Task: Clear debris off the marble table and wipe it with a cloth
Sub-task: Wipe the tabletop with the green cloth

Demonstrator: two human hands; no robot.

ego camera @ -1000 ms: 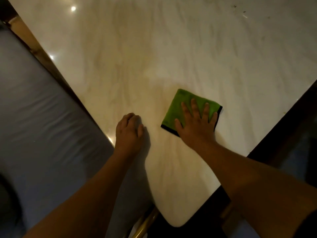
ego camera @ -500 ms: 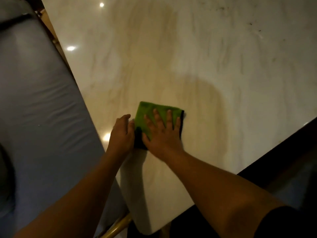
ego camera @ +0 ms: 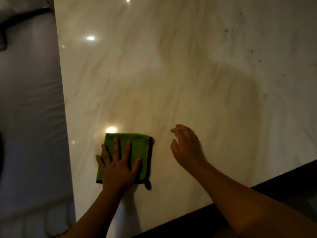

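green cloth (ego camera: 139, 143) was pressed flat near marble table (ego camera: 171, 74) left edge, under left hand (ego camera: 116, 170), fingers spread | right hand (ego camera: 187, 148) was held beside cloth's right edge, apart, fingers relaxed, nothing gripped | debris specks (ego camera: 251, 51) were seen far right

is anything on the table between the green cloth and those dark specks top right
Nothing visible lies on the marble table between the green cloth, pressed by the left hand, and the dark specks. The open right hand is just right of the cloth, beside that path.
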